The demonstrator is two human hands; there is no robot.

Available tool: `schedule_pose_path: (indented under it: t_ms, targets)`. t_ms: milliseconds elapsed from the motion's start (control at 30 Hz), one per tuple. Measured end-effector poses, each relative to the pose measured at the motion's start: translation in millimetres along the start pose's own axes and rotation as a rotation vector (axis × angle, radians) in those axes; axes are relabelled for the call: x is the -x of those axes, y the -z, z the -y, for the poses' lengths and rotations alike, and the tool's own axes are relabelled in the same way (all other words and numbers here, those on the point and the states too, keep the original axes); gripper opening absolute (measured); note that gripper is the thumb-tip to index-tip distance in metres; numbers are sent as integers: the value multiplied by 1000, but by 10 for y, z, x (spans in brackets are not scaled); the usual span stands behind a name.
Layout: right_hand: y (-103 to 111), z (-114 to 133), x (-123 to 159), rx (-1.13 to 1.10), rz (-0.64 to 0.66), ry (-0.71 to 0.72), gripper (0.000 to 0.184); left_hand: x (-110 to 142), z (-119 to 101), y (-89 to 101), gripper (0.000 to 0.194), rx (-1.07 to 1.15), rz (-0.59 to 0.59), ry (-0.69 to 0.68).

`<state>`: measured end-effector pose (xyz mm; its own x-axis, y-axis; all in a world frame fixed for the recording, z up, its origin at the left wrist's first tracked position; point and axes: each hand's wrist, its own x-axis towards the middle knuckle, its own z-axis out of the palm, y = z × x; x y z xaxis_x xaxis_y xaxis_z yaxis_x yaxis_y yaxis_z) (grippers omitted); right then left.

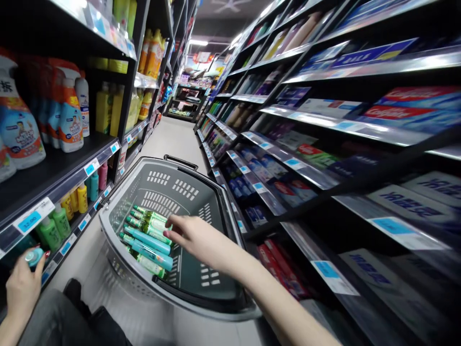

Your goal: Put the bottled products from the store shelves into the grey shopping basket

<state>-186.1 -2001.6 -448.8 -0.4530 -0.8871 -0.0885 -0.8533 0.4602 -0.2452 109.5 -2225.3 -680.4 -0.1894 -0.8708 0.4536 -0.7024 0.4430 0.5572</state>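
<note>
At the lower left, my left hand (25, 286) is closed around a teal-topped bottle (34, 257) beside the bottom shelf; most of the bottle is hidden. My right hand (187, 235) reaches into the grey shopping basket (230, 206), its fingers loosely bent and apart, with nothing seen in them. Just beneath its fingertips lie green-labelled bottles (156, 226); whether they touch I cannot tell. Two slim teal bottles or tubes (151, 254) lie beside these, and another green bottle (149, 265) is nearest the front rim.
On the left shelf stand spray bottles (70, 115), with green bottles (61, 221) and yellow bottles (82, 198) on the bottom level. Blurred toothpaste boxes (406, 115) line the right shelves. A pale aisle floor (176, 137) runs ahead between them. My knee is at lower left.
</note>
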Motion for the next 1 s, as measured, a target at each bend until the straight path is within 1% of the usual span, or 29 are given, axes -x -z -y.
schedule_pose_path:
  t_ms: [33, 67, 100, 133, 167, 233, 300, 333, 400, 433, 467, 500, 533, 633, 667, 700, 733, 767, 800, 867, 900, 933, 967, 1000]
  targets:
    - [-6, 71, 202, -60, -17, 13, 15, 26, -5, 44, 42, -7, -79, -69]
    - [-39, 140, 395, -147, -55, 26, 19, 48, -35, 118, 41, -5, -154, -134]
    - [-98, 207, 570, -252, -103, 42, 22, 68, -91, 221, 39, 42, -214, -175]
    - [-184, 274, 719, -363, -156, 59, 24, 86, -174, 349, 36, 101, -248, -191]
    - [-294, 342, 838, -460, -198, 82, 25, 105, -284, 492, 33, 164, -244, -184]
    - [-572, 489, 977, -597, -203, 138, 22, 140, -562, 790, 32, 332, -176, -97]
    - [-887, 640, 1004, -694, -149, 188, 17, 168, -875, 1045, 36, 583, -46, 36]
    - [-1039, 709, 991, -743, -127, 202, 19, 179, -1029, 1141, 37, 716, 29, 92]
    - [-1294, 808, 948, -843, -118, 207, 33, 199, -1307, 1259, 38, 945, 175, 163]
    - [-1389, 834, 930, -896, -121, 196, 39, 209, -1429, 1279, 38, 1036, 238, 178]
    - [-1460, 844, 921, -974, -95, 189, 41, 221, -1538, 1277, 38, 1108, 289, 186]
    - [-1511, 839, 923, -1090, -38, 186, 42, 236, -1635, 1254, 39, 1173, 336, 189]
    - [-1546, 821, 935, -1243, 42, 194, 46, 253, -1721, 1215, 39, 1235, 382, 194]
    - [-1610, 743, 1013, -1766, 340, 262, 63, 317, -1907, 1040, 41, 1472, 487, 191]
    - [-1635, 723, 1042, -1881, 410, 264, 69, 340, -1943, 972, 42, 1567, 508, 181]
    - [-1668, 714, 1068, -1927, 437, 238, 74, 362, -1965, 905, 44, 1655, 513, 173]
    - [-1711, 719, 1087, -1896, 399, 195, 76, 382, -1971, 839, 45, 1724, 504, 171]
    - [-1764, 739, 1097, -1787, 282, 153, 75, 401, -1963, 776, 46, 1766, 497, 177]
    - [-1825, 773, 1097, -1608, 96, 119, 68, 419, -1942, 717, 47, 1782, 495, 190]
    - [-1966, 873, 1076, -1132, -344, 79, 49, 453, -1875, 619, 51, 1774, 497, 223]
    - [-2038, 928, 1058, -912, -522, 72, 43, 469, -1837, 580, 53, 1760, 510, 239]
    - [-2106, 980, 1040, -746, -640, 65, 41, 483, -1800, 548, 55, 1749, 528, 256]
    - [-2165, 1024, 1021, -646, -698, 58, 41, 494, -1768, 523, 56, 1744, 541, 274]
    - [-2212, 1056, 1003, -600, -712, 56, 42, 503, -1743, 501, 55, 1744, 549, 295]
